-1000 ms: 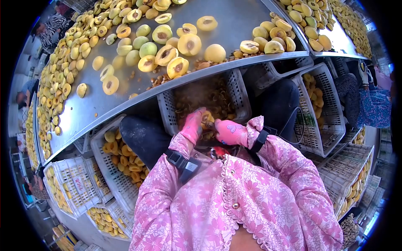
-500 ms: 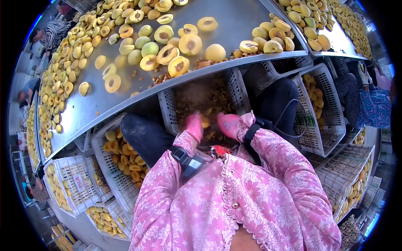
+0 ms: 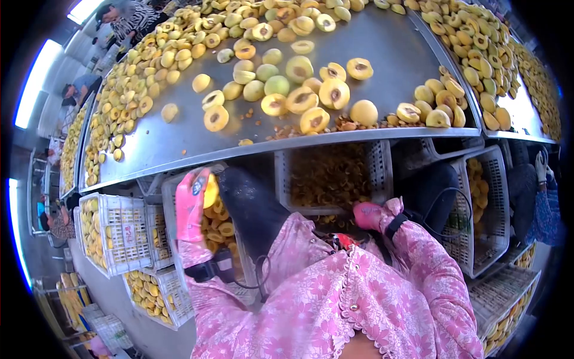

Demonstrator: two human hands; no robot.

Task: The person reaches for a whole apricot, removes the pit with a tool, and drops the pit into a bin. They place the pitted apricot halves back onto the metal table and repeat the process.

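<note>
My pink-gloved left hand (image 3: pixel 192 203) holds a rounded yellow fruit piece (image 3: pixel 211 191), a white plastic crate (image 3: pixel 169 200) beneath it; my farther, pink-gloved right hand's (image 3: pixel 367 215) grip I cannot tell.

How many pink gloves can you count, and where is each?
2: one pink glove on the wearer's left hand, outside the left leg; another on the right hand, near the right leg. More may be hidden.
</note>
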